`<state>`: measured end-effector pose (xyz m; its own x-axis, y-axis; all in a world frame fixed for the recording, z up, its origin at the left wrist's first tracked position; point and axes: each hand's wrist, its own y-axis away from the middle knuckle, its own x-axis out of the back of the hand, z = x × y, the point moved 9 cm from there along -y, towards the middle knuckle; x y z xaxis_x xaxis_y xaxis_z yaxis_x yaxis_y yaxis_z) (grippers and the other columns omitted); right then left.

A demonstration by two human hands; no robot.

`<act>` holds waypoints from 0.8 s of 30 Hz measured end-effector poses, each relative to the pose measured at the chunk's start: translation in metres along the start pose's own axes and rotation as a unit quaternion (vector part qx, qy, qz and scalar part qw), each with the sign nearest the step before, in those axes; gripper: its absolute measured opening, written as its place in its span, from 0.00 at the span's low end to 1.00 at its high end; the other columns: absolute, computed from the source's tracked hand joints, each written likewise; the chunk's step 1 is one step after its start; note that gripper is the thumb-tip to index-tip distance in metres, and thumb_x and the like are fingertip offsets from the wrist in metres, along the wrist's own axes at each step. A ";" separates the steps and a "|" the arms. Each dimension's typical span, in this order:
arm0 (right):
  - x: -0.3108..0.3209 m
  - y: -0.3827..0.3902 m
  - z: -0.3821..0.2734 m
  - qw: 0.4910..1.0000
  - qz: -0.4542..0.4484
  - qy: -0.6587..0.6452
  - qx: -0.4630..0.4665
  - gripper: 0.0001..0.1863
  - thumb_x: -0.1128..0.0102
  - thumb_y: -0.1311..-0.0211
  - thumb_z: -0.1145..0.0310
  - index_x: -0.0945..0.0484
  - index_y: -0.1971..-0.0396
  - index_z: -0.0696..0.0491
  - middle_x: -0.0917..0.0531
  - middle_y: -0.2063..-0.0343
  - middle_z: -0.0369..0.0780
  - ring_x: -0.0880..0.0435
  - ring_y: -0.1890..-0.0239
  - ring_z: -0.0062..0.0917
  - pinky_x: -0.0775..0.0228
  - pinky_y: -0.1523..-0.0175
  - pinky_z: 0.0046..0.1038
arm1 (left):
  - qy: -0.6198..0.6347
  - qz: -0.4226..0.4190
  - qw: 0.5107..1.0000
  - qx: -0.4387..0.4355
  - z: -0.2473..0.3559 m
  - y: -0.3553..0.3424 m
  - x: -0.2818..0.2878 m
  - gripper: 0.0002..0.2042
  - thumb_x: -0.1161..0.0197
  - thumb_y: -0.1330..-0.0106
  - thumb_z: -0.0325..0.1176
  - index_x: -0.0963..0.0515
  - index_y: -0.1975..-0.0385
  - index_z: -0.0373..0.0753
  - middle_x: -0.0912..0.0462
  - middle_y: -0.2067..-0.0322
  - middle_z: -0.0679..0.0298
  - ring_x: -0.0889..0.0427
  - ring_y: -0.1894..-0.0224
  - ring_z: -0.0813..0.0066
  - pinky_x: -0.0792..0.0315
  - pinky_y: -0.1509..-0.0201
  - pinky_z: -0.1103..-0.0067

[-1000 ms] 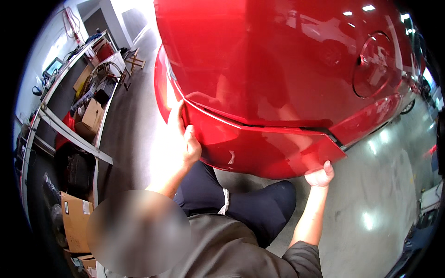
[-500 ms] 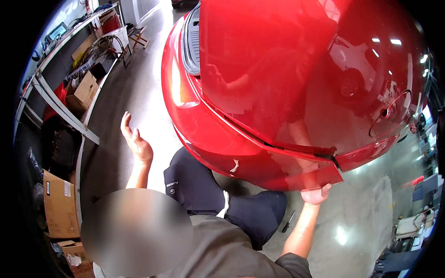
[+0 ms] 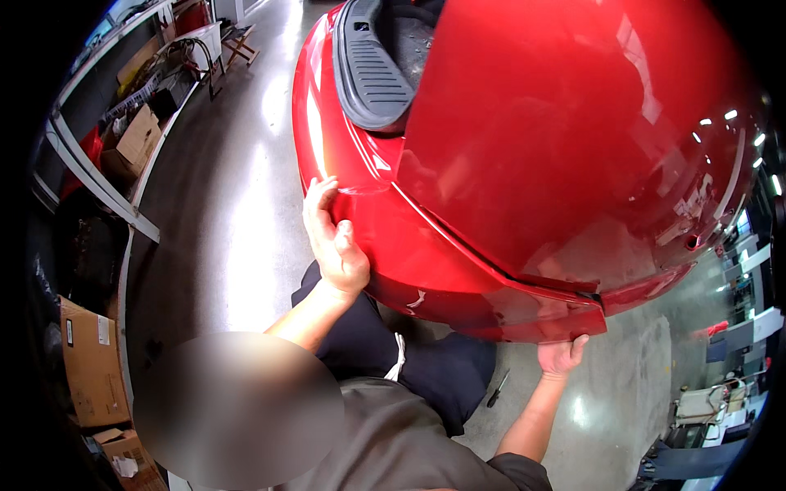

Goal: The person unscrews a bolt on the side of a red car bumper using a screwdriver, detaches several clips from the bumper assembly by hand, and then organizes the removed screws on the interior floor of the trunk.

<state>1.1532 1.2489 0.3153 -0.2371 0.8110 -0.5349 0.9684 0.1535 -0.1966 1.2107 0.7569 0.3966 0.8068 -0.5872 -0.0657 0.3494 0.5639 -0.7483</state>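
A glossy red car bumper [image 3: 442, 282] curves in front of me. A dark gap runs between it and the large red body panel [image 3: 557, 147] above. My right hand [image 3: 562, 354] is at the bumper's right end, holding its lower edge from below; the thumb shows and the other fingers are partly hidden. My left hand [image 3: 336, 250] is up against the bumper's left side, fingers stretched and thumb apart, with nothing held in it. Whether its palm presses on the paint I cannot tell. Black ribbed trim [image 3: 372, 78] lines the opening above the bumper.
A screwdriver [image 3: 498, 389] lies on the grey floor [image 3: 622, 393] near my right forearm. On the left stands a white-framed shelf [image 3: 106, 188] with boxes and cables, and a cardboard box [image 3: 90, 360] below. My bent legs [image 3: 434, 368] are close under the bumper. Equipment stands at the far right.
My left hand has moved right from the open air to the bumper's left side. My view has shifted, showing more black trim. The right hand stays at the bumper's end.
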 end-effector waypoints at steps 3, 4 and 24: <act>0.018 0.012 0.002 0.998 0.060 0.029 -0.015 0.54 0.35 0.39 0.31 0.44 0.22 0.48 0.39 0.24 0.40 0.41 0.23 0.38 0.53 0.20 0.49 | 0.000 0.001 1.000 -0.011 0.003 -0.005 -0.002 0.26 0.53 0.29 0.46 0.27 0.43 0.29 0.24 0.42 0.47 0.30 0.33 0.43 0.45 0.23 0.53; 0.019 0.019 0.002 0.997 0.061 0.036 -0.018 0.54 0.35 0.39 0.31 0.44 0.22 0.48 0.39 0.24 0.40 0.41 0.23 0.38 0.53 0.20 0.49 | -0.015 -0.013 1.000 -0.013 0.003 -0.006 -0.002 0.26 0.52 0.30 0.45 0.27 0.44 0.29 0.24 0.42 0.47 0.30 0.33 0.41 0.45 0.24 0.52; 0.008 -0.008 -0.079 0.918 0.372 0.131 0.040 0.24 0.52 0.22 0.49 0.26 0.39 0.50 0.22 0.38 0.38 0.22 0.37 0.34 0.29 0.31 0.42 | 0.038 -0.344 0.925 -0.157 -0.068 -0.153 -0.066 0.45 0.31 0.45 0.29 0.45 0.24 0.38 0.30 0.32 0.43 0.36 0.25 0.47 0.43 0.20 0.63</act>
<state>1.1500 1.2985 0.3776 0.5245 0.7839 -0.3322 0.8436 -0.5311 0.0786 1.0720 0.6697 0.4701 0.4052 -0.7903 0.4596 0.6026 -0.1471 -0.7844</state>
